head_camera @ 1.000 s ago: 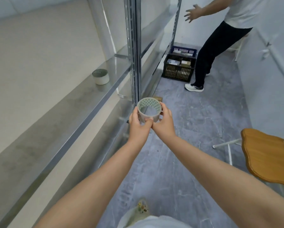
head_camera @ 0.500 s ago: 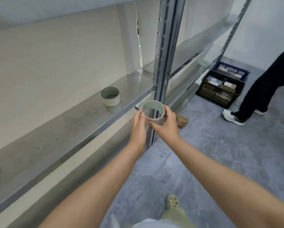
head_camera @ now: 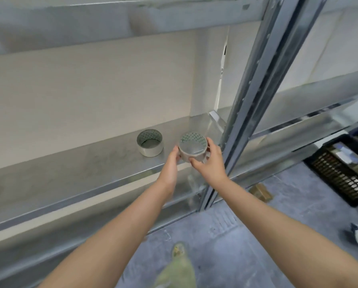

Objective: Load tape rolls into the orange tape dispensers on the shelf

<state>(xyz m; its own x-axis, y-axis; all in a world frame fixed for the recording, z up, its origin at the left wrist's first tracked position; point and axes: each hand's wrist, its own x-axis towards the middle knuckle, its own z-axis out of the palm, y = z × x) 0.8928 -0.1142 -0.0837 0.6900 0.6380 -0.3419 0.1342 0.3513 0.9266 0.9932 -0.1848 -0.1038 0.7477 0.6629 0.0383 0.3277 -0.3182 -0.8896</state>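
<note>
I hold a tape roll point(head_camera: 192, 148) between both hands, its open core facing up toward me. My left hand point(head_camera: 171, 163) presses against the roll's left side, and my right hand point(head_camera: 210, 160) wraps the right side with the thumb on the near wall and the fingers point(head_camera: 211, 142) curled over the far rim, so both hands are clamped on the same roll. The roll sits right over the front part of the metal shelf point(head_camera: 70, 175); I cannot tell whether its base already touches the surface or hangs just above it.

Just beyond my left hand, a second tape roll point(head_camera: 150, 146) stands upright on the shelf, near the held roll but not touching it, with a green patterned lining showing inside its core. Immediately to the right of my right hand rises the grey slotted shelf upright point(head_camera: 255, 94). Further right and lower, well away from my hands, a black plastic crate point(head_camera: 344, 171) sits on the grey floor point(head_camera: 267, 235), and a small cardboard box point(head_camera: 260, 192) lies on the floor near the foot of the upright. Below my forearms, my greenish shoe point(head_camera: 179, 269) shows, blurred
</note>
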